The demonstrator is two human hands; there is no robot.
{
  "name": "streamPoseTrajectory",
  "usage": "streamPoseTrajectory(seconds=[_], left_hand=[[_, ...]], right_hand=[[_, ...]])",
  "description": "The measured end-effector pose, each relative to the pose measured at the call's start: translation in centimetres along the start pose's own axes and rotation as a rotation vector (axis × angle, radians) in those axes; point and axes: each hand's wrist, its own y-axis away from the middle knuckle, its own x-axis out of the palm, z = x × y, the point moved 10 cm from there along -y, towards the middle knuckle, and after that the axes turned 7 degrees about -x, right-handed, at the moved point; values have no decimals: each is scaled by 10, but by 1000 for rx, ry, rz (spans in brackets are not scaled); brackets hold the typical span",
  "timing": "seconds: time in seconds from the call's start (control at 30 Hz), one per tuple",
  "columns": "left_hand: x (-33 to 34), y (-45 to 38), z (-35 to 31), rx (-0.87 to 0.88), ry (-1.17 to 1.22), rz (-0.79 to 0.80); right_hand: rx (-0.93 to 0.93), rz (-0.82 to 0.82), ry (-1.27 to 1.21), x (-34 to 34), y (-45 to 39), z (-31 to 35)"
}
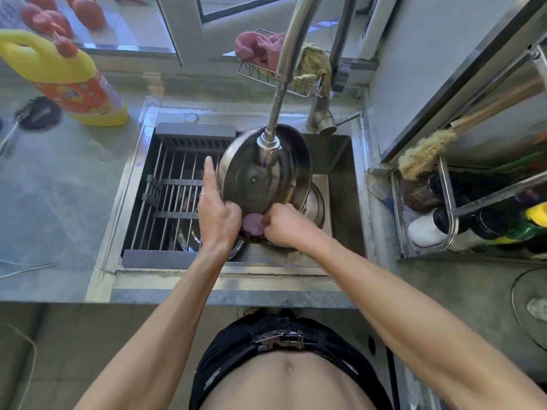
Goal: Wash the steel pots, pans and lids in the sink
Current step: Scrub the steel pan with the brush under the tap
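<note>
Here, in the head view, a steel pan (266, 173) is held tilted on edge over the sink (340, 161), its underside or inner face turned toward the camera, just below the spray head of the faucet (268, 143). The left hand (217, 208) supports the pan at its nine o'clock rim: the forefinger lies straight up along the edge while the other fingers curl round the lower rim. The right hand (284, 226) is closed into a fist at the pan's six o'clock, clamped on a scrubber (251, 224) with a pink face and dark edge, which presses against the bottom rim between the two hands.

Under the pan, more steel ware lies in the basin: a pot (315, 207) at about four o'clock from the pan and another steel piece (189, 235) at seven o'clock, partly beneath the roll-up drain rack (171, 187) that covers the left part of the sink.

At ten o'clock of the sink a yellow detergent bottle (68, 78) stands on the counter (59, 187). At twelve o'clock a wire caddy (257, 74) holds a pink cloth (257, 48) and a yellowish cloth (315, 65). At three o'clock a steel shelf rack (450, 214) holds bottles and a brush (423, 152).
</note>
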Motion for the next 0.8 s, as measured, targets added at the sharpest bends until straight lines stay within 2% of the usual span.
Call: streamPoseTrajectory(seconds=[0.1,0.23,0.3,0.37,0.5,0.57,0.67,0.8], left_hand=[[-5,-2,-1,29,-63,23],[1,1,-12,45,-116,70],[4,1,-16,44,-101,60],[6,0,-17,30,-74,23],[10,0,-11,24,-72,-27],[9,-2,-8,18,-74,5],[8,0,-10,-1,-76,64],[7,0,-19,35,-69,117]], right_hand=[[9,-14,221,-11,-1,-13],[-29,-195,639,-54,-16,-29],[-30,-234,682,-65,-18,-31],[20,-186,556,-60,-20,-33],[53,10,70,-6,-20,-29],[49,21,9,4,-18,-29],[62,-33,277,-19,-16,-43],[-82,-265,718,-69,-17,-37]])
